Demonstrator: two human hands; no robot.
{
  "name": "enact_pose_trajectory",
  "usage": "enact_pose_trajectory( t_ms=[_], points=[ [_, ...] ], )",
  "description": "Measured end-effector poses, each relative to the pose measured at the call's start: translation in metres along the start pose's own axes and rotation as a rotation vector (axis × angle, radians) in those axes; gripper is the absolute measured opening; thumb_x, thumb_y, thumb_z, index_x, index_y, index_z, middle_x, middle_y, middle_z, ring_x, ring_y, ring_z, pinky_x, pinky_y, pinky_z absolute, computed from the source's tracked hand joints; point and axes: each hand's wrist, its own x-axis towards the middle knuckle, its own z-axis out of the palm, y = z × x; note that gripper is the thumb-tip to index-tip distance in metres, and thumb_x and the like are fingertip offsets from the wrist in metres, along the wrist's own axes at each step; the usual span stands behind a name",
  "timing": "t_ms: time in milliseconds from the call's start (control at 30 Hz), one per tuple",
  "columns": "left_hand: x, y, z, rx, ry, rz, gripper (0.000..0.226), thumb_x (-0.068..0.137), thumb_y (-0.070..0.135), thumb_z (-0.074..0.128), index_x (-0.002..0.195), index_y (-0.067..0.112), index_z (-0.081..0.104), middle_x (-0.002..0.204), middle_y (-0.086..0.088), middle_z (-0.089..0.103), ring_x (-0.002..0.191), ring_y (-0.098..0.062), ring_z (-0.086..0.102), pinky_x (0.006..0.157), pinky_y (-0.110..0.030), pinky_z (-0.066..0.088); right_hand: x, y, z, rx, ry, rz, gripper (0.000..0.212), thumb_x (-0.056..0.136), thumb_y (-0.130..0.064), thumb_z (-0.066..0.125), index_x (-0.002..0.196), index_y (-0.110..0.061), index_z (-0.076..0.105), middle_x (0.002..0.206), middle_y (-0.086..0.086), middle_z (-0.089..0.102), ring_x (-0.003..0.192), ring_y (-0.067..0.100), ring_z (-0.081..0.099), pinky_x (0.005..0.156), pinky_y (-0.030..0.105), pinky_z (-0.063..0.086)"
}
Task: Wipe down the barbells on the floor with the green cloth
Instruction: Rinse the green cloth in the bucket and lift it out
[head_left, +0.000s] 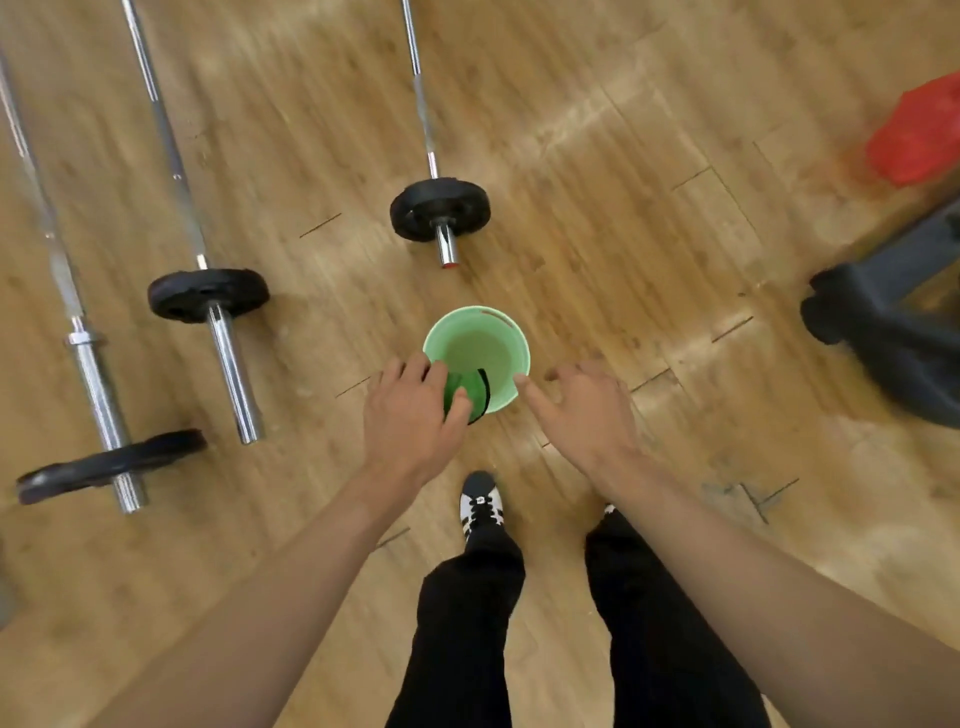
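The left hand (410, 415) has its grip pinching the green cloth (467, 387) at seven o'clock on the bucket (514, 332) rim. The right hand (587, 410) hovers spread, holding nothing. Best to lift the cloth clear and wring it before reaching the barbells (228, 364) at ten o'clock.

Your greens, blacks and chrome on a tan plank floor (597, 182).
At centre you have a bright green cloth (470, 387) edged in black and a pale mint bucket (441, 338); chrome barbells (228, 358) with black plates (208, 293) from 9 to 12 o'clock; a red object (919, 135) at 2; black trousers (467, 623) and a black-and-white striped shoe (482, 501) at 6.
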Motion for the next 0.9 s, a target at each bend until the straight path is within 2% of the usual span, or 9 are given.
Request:
enact_pose_trajectory(
  t_ms=[133, 233, 367, 500, 600, 667, 733, 800, 900],
  points=[
    [0.009, 0.011, 0.037, -0.083, 0.072, -0.127, 0.040, 0.092, 0.035, 0.042, 0.089, 0.004, 0.067, 0.092, -0.010, 0.063, 0.082, -0.033, 0.053, 0.075, -0.045, 0.047, 0.052, 0.003, 0.015, 0.236, -0.183, -0.106, 0.054, 0.098, -0.065, 0.052, 0.106, -0.018, 0.077, 0.105, -0.002, 0.075, 0.101, 0.017, 0.066, 0.089, 0.038, 0.050],
    [0.015, 0.020, 0.065, -0.112, 0.133, -0.249, 0.037, 0.093, 0.031, 0.040, 0.093, 0.006, 0.067, 0.097, -0.011, 0.060, 0.088, -0.033, 0.051, 0.076, -0.046, 0.046, 0.083, 0.004, 0.028, 0.492, -0.347, -0.112, 0.047, 0.097, -0.057, 0.062, 0.094, -0.013, 0.076, 0.091, 0.009, 0.074, 0.092, 0.028, 0.068, 0.088, 0.048, 0.055],
    [0.019, 0.039, 0.105, -0.268, 0.171, -0.355, 0.033, 0.096, 0.029, 0.041, 0.105, 0.009, 0.066, 0.108, -0.010, 0.055, 0.098, -0.029, 0.048, 0.082, -0.045, 0.044, 0.112, 0.014, 0.049, 0.635, -0.464, -0.160, 0.015, 0.098, -0.021, 0.071, 0.104, -0.008, 0.074, 0.101, 0.011, 0.076, 0.093, 0.018, 0.071, 0.087, 0.031, 0.055],
    [0.029, 0.043, 0.148, -0.573, 0.192, -0.527, 0.031, 0.098, 0.030, 0.054, 0.121, 0.013, 0.065, 0.116, 0.001, 0.046, 0.110, -0.021, 0.048, 0.090, -0.035, 0.047, 0.151, 0.032, 0.080, 0.607, -0.482, -0.244, 0.009, 0.098, -0.009, 0.065, 0.097, 0.000, 0.064, 0.098, 0.025, 0.070, 0.085, 0.025, 0.063, 0.088, 0.049, 0.053],
    [0.035, 0.023, 0.175, -0.802, 0.189, -0.605, 0.038, 0.094, 0.030, 0.071, 0.131, 0.026, 0.061, 0.120, 0.009, 0.044, 0.111, -0.004, 0.051, 0.095, -0.023, 0.047, 0.177, 0.040, 0.096, 0.573, -0.540, -0.376, 0.006, 0.101, -0.002, 0.060, 0.096, 0.001, 0.063, 0.085, 0.015, 0.067, 0.081, 0.012, 0.059, 0.079, 0.032, 0.048],
    [0.039, 0.005, 0.185, -1.025, 0.153, -0.634, 0.054, 0.089, 0.037, 0.069, 0.140, 0.039, 0.050, 0.127, 0.013, 0.044, 0.107, 0.007, 0.053, 0.091, -0.014, 0.046, 0.191, 0.040, 0.102, 0.555, -0.621, -0.501, 0.007, 0.102, -0.002, 0.059, 0.097, 0.001, 0.063, 0.085, 0.009, 0.063, 0.081, 0.012, 0.057, 0.076, 0.026, 0.046],
    [0.045, -0.020, 0.199, -1.311, 0.053, -0.657, 0.073, 0.079, 0.036, 0.065, 0.149, 0.044, 0.044, 0.137, 0.007, 0.048, 0.110, 0.001, 0.057, 0.094, -0.020, 0.046, 0.208, 0.039, 0.106, 0.513, -0.701, -0.635, 0.009, 0.103, -0.004, 0.059, 0.100, 0.003, 0.063, 0.087, 0.014, 0.062, 0.082, 0.014, 0.057, 0.076, 0.026, 0.047],
    [0.048, -0.043, 0.212, -1.531, -0.100, -0.601, 0.084, 0.071, 0.029, 0.073, 0.151, 0.042, 0.048, 0.139, -0.008, 0.059, 0.119, -0.020, 0.062, 0.100, -0.036, 0.049, 0.221, 0.039, 0.109, 0.419, -0.729, -0.735, 0.009, 0.103, -0.007, 0.060, 0.102, -0.002, 0.067, 0.090, 0.012, 0.067, 0.084, 0.014, 0.062, 0.077, 0.029, 0.051],
    [0.056, -0.066, 0.233, -1.410, -0.093, -0.466, 0.050, 0.080, 0.013, 0.084, 0.127, 0.019, 0.068, 0.116, -0.003, 0.075, 0.113, -0.021, 0.070, 0.098, -0.037, 0.054, 0.243, 0.042, 0.116, 0.219, -0.583, -0.874, 0.010, 0.101, -0.017, 0.066, 0.104, -0.015, 0.075, 0.093, 0.000, 0.075, 0.091, 0.017, 0.071, 0.083, 0.047, 0.056]
  ],
)
